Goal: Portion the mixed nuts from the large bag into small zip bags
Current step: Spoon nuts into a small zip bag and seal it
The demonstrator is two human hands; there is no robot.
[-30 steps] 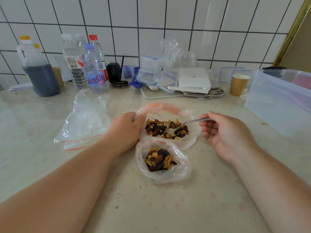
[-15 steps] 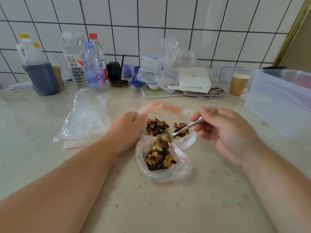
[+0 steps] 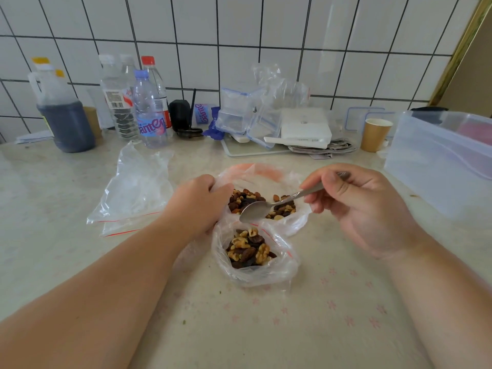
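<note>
The large clear bag lies open at the centre of the counter with mixed nuts inside. Just in front of it a small zip bag with a red seal line stands open, holding a heap of nuts. My left hand grips the plastic at the left rim where the two bags meet. My right hand pinches the handle of a metal spoon. The spoon's bowl is turned over and empty, hovering over the gap between the two bags.
Spare zip bags lie flat to the left. Along the tiled wall stand a dark liquid jug, water bottles, plastic boxes, a white box and a paper cup. A big translucent tub sits at the right.
The spoon scooped nuts out of the large bag, carried them over the small bag and tipped them in; its bowl is now turned over and empty. My left hand kept its hold.
</note>
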